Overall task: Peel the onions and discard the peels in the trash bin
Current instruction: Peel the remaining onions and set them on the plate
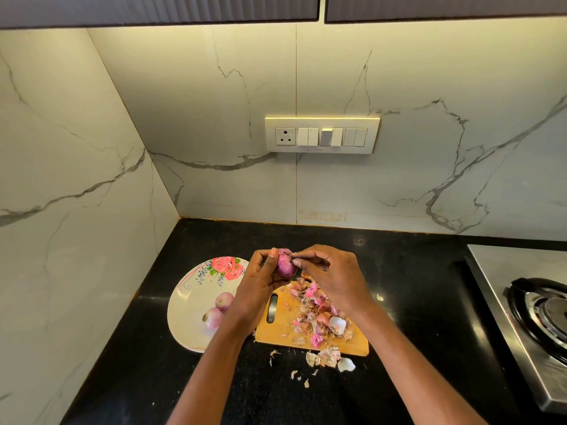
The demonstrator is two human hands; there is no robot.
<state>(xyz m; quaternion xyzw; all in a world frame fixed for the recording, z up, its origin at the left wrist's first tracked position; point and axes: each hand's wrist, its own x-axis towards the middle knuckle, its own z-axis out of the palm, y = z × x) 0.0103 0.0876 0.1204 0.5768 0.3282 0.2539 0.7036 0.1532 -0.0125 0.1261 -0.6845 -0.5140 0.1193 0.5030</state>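
My left hand grips a purple onion held above the far end of a wooden cutting board. My right hand pinches the skin at the onion's top. A heap of pink and brown onion peels covers the board, and several scraps lie on the black counter in front of it. Two peeled onions sit on a white plate with a rose pattern to the left of the board. No trash bin is in view.
The black counter ends at marble walls on the left and at the back. A steel gas hob with a burner stands at the right edge. A switch and socket panel is on the back wall.
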